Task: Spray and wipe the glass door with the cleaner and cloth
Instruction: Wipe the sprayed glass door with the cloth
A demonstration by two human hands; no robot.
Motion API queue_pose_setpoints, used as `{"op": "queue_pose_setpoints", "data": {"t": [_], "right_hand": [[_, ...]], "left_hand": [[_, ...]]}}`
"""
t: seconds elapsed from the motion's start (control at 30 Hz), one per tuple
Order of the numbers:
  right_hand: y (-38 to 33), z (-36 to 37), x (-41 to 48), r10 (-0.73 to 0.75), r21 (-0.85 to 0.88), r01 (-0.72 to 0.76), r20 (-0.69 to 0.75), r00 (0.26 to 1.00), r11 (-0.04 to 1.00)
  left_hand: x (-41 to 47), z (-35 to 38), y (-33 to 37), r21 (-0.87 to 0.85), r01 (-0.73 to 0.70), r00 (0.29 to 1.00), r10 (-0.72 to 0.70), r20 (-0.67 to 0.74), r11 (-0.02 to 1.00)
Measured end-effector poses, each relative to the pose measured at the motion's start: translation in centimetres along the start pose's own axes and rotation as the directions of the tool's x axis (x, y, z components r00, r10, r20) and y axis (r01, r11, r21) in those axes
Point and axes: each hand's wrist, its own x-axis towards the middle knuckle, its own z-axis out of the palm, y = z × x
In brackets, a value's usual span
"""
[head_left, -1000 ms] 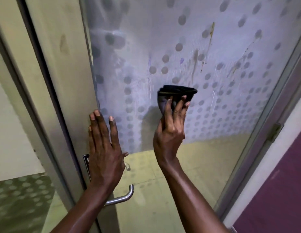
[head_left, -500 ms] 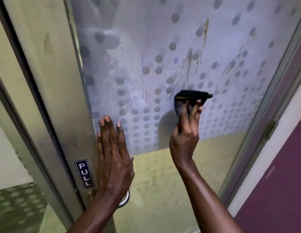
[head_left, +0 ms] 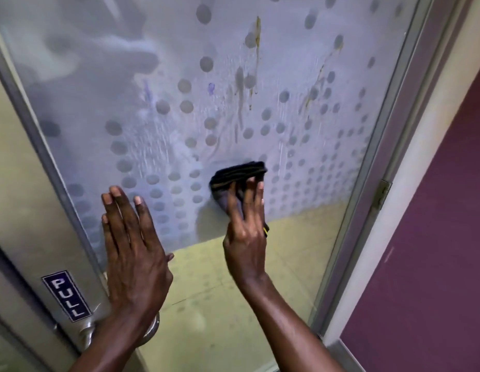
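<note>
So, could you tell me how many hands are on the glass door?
2. The left hand lies flat near the frame, above the PULL sign; the right hand presses the dark cloth to the glass door.

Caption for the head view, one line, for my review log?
Right hand presses a dark cloth to the dotted glass door below brown streaks; left hand lies flat on it.
</note>
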Motion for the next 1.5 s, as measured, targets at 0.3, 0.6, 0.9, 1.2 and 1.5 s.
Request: {"op": "queue_pose_setpoints", "data": {"t": [0.3,0.6,0.9,1.2,1.5], "right_hand": [[-1.3,0.2,5.1,0.080,0.135,-0.060,-0.145,0.986,0.989],[7.4,-1.9,3.0,0.045,0.096,-0.039,-0.059,0.997,0.995],[3.1,-1.2,6.3,-0.113,0.115,0.125,-0.108,0.988,0.985],[10.2,-2.3,3.5,0.093,0.130,-0.082,-0.085,0.992,0.988],[8.3,-1.5,7.2,-0.061,0.069,0.073,-0.156,0.986,0.995]], "left_hand": [[-0.8,1.7,5.4,-0.044,-0.097,0.995,0.098,0.025,0.994],[0.0,4.5,7.6,-0.026,-0.120,0.991,0.121,0.064,0.992],[-0.3,4.5,8.2,0.001,-0.092,0.994,0.092,0.050,0.996],[-0.4,5.4,11.7,-0.034,-0.096,0.995,0.097,0.030,0.995],[-0.1,7.6,11.6,0.030,-0.158,0.986,0.156,0.059,0.987]]}}
